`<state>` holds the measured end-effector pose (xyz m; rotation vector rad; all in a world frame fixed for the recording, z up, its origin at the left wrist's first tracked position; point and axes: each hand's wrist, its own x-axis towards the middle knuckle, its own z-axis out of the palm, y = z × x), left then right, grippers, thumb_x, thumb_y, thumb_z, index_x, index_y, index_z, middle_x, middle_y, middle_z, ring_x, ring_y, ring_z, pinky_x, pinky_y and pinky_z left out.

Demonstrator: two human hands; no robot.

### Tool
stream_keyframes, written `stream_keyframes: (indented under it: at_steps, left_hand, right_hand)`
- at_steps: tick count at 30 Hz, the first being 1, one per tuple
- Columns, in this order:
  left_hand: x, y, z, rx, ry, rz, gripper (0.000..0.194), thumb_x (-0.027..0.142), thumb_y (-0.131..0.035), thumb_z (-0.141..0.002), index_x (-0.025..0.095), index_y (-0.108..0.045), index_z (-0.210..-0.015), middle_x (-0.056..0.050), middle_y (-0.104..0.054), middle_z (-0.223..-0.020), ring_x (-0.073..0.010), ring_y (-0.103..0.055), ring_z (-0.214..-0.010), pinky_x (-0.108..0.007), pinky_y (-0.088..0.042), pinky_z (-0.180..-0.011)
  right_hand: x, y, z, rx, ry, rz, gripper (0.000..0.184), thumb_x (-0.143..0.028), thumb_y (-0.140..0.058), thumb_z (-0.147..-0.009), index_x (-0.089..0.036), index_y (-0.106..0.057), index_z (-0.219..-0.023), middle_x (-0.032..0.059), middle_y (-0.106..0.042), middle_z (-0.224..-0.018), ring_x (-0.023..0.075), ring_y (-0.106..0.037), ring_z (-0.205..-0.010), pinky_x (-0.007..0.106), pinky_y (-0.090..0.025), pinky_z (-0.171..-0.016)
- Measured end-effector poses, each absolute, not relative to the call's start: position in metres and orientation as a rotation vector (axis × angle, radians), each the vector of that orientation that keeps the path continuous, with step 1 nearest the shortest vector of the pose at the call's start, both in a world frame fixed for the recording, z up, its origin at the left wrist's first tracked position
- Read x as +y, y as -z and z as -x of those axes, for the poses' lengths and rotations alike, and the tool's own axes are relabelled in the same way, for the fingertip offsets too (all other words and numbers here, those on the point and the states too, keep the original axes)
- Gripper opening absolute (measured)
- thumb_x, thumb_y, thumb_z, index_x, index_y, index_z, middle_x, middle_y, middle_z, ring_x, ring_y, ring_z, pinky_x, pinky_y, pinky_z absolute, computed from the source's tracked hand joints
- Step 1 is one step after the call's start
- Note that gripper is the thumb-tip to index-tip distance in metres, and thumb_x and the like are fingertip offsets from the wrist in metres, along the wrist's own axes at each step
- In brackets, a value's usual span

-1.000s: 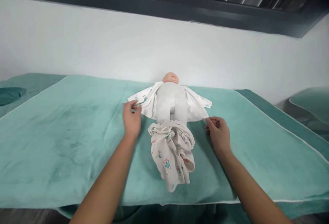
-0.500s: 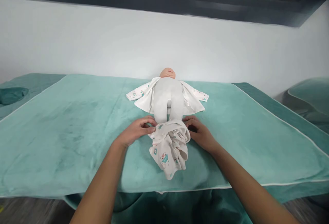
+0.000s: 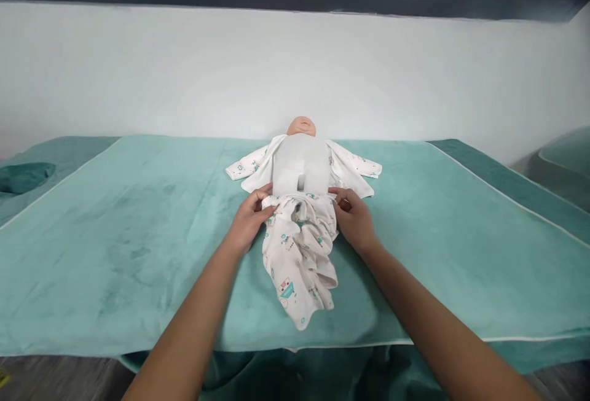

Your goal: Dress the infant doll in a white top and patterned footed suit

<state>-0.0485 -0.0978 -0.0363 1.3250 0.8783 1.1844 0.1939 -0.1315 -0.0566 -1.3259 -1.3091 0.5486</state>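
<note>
A baby doll (image 3: 302, 161) with a white cloth body lies on its back on the teal towel (image 3: 138, 235), head toward the wall. An open printed white jacket (image 3: 350, 171) is spread under its torso. Printed white trousers (image 3: 299, 247) cover its legs, the loose ends trailing toward me. My left hand (image 3: 249, 220) pinches the left side of the trousers' waistband. My right hand (image 3: 353, 217) pinches the right side. The waistband sits at the doll's thighs.
The towel covers a padded table against a white wall (image 3: 184, 69). A dark green cloth (image 3: 23, 177) lies at the far left. Another teal-covered surface (image 3: 562, 161) shows at the right edge. The table's front edge (image 3: 415, 342) is near me.
Both hands left the jacket's edges, came in to the trousers and took hold of the waistband. The waistband has since moved up the doll's legs toward its torso.
</note>
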Motion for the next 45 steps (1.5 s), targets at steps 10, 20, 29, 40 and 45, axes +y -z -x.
stream_keyframes:
  at_steps: [10,20,29,40,45]
  left_hand:
    - [-0.025,0.024,0.014,1.196,-1.433,-1.304,0.015,0.024,-0.068,-0.074,0.021,-0.054,-0.077,0.005,-0.051,-0.066,-0.0113,-0.045,-0.061,-0.024,-0.035,-0.059]
    - [-0.026,0.026,0.031,0.829,-1.228,-1.481,0.015,0.032,-0.071,-0.079,0.020,-0.065,-0.084,-0.006,-0.058,-0.137,-0.0249,-0.053,-0.124,-0.032,-0.041,-0.101]
    - [0.026,-0.008,-0.008,1.365,-1.224,-2.009,0.011,0.034,-0.049,-0.094,0.024,-0.054,-0.090,0.004,-0.053,-0.065,-0.0175,-0.050,-0.066,-0.027,-0.035,-0.069]
    - [0.034,0.012,0.010,1.257,-1.048,-1.719,0.021,0.036,-0.061,-0.084,0.020,-0.060,-0.071,0.000,-0.060,-0.069,-0.0159,-0.051,-0.067,-0.026,-0.038,-0.060]
    - [0.013,0.002,0.043,0.970,-0.648,-1.515,0.023,0.024,-0.070,-0.068,0.021,-0.069,-0.091,-0.004,-0.068,-0.091,-0.0199,-0.062,-0.083,-0.027,-0.048,-0.067]
  right_hand:
    - [-0.058,0.038,-0.220,-1.276,-0.316,1.378,0.022,-0.043,-0.059,-0.084,-0.024,-0.050,-0.080,-0.0039,-0.050,-0.066,0.0148,-0.047,-0.064,0.030,-0.043,-0.065]
    - [-0.057,0.044,-0.223,-1.434,-0.421,1.232,0.020,-0.044,-0.057,-0.089,-0.025,-0.050,-0.092,0.0096,-0.057,-0.135,0.0218,-0.052,-0.126,0.040,-0.046,-0.101]
    - [-0.009,0.002,-0.224,-1.791,-0.211,1.476,0.013,-0.033,-0.048,-0.092,-0.024,-0.052,-0.084,0.0089,-0.070,-0.100,0.0278,-0.062,-0.095,0.043,-0.044,-0.084]
    - [0.015,0.037,-0.240,-1.435,-0.456,1.464,0.027,-0.044,-0.057,-0.086,-0.023,-0.051,-0.072,-0.0029,-0.053,-0.069,0.0160,-0.047,-0.069,0.031,-0.039,-0.067]
    - [0.002,0.028,-0.257,-1.461,-0.750,1.475,0.025,-0.046,-0.063,-0.082,-0.022,-0.066,-0.085,0.0033,-0.069,-0.091,0.0209,-0.058,-0.083,0.034,-0.045,-0.074]
